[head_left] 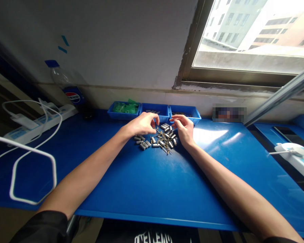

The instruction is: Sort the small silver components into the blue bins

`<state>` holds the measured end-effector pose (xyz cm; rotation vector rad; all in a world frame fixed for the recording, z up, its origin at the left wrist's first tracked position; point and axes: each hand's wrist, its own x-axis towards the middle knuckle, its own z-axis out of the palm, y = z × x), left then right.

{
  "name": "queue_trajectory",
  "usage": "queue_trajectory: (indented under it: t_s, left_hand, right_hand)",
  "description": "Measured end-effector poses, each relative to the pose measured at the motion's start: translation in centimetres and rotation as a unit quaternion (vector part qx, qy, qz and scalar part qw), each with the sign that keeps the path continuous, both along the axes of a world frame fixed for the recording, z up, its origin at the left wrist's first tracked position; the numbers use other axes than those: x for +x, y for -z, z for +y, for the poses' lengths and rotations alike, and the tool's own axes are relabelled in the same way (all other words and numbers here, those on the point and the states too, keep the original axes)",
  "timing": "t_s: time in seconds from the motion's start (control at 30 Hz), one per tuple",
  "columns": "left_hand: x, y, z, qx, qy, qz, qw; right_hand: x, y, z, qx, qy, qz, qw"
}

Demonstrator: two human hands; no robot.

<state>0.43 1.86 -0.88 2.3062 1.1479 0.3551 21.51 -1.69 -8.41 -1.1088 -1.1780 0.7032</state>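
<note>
Over the left side of a pile of small metal parts, my left hand [144, 122] is curled with thumb and forefinger close together. Something thin, perhaps a screw, shows at those fingertips, too small to make out. The pile mixes silvery metal cylinders [145, 145] with thin brass-coloured screws [162, 137]. At its right edge is my right hand [184, 127], thumb and forefinger apart, with nothing visible between them. Its fingertips are near the front of the right blue bin [196, 116].
The middle blue bin [163, 118] holds grey metal pieces, and the left blue bin [111, 114] holds green plastic bags. A Pepsi bottle [74, 96] stands at the back left. White cable [54, 165] loops over the blue table [147, 189] near a power strip [22, 130].
</note>
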Motion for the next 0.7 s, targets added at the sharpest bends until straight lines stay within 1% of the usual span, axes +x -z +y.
queue_trajectory:
  t_s: [0.07, 0.17, 0.27, 0.37, 0.57, 0.7]
  left_hand:
    - [-0.2, -0.4, 0.1, -0.003, 0.004, -0.024, 1.0]
    - [-0.3, -0.6, 0.2, 0.0, 0.007, -0.078, 0.997]
    - [-0.2, -0.5, 0.3, 0.011, 0.011, -0.128, 0.992]
    - [0.0, -0.3, 0.2, 0.035, 0.02, -0.155, 0.987]
    - [0.9, 0.7, 0.1, 0.09, 0.055, -0.155, 0.982]
    - [0.7, 1.1, 0.4, 0.108, 0.046, -0.133, 0.984]
  right_hand:
    - [0.1, 0.0, 0.0, -0.001, -0.01, -0.001, 1.0]
    - [0.1, -0.2, -0.3, -0.005, -0.054, -0.011, 0.998]
    - [-0.1, -0.5, -0.7, -0.015, -0.113, -0.029, 0.993]
    - [-0.2, -0.7, -0.9, -0.029, -0.148, -0.035, 0.988]
    - [-0.3, -0.5, -0.8, -0.049, -0.164, -0.03, 0.985]
    - [-0.4, -0.6, -0.8, -0.06, -0.159, -0.023, 0.985]
